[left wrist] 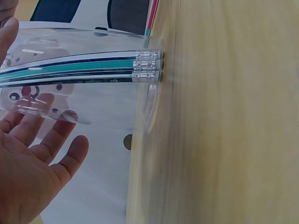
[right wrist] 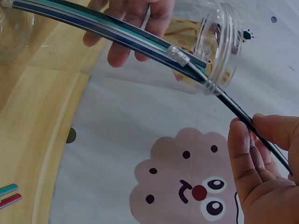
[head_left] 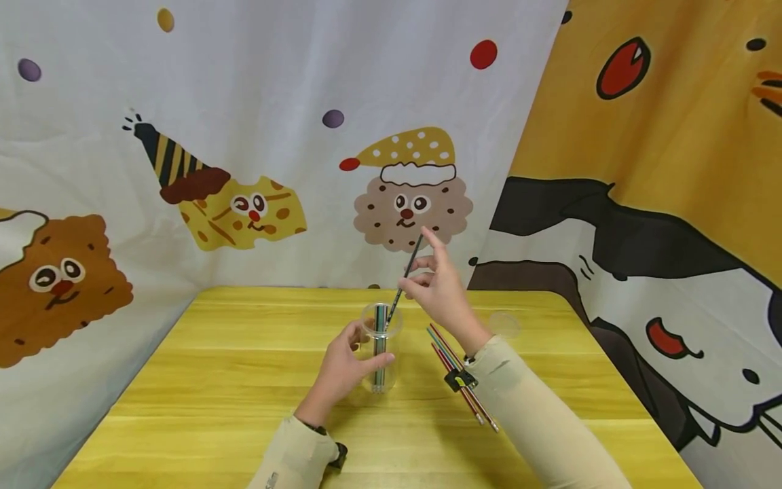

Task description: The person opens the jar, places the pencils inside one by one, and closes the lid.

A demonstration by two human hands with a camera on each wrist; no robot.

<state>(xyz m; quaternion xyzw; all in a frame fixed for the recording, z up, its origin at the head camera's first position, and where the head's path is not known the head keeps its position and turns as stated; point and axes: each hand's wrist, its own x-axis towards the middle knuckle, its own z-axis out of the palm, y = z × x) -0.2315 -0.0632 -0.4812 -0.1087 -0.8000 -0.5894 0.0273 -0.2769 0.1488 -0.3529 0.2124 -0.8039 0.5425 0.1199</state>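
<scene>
My left hand (head_left: 349,363) grips a clear plastic jar (head_left: 392,372) standing on the table, thumb on the near side and fingers round the far side. Inside lean several striped pencils (left wrist: 93,66), green, white and dark, their eraser ends at the bottom. Above the jar's mouth, my right hand (head_left: 444,291) pinches a dark pencil (head_left: 408,272) between thumb and fingers. That pencil slants, and its metal ferrule (right wrist: 178,55) is just inside the rim (right wrist: 229,51), close to the other pencils. The index finger points up along its upper end.
Several loose pencils (head_left: 450,352), red and blue among them, lie on the yellow wooden table (head_left: 244,380) under the right forearm. A clear round lid (head_left: 504,324) lies farther back on the right. Behind the table hangs a cartoon-printed curtain (head_left: 256,88).
</scene>
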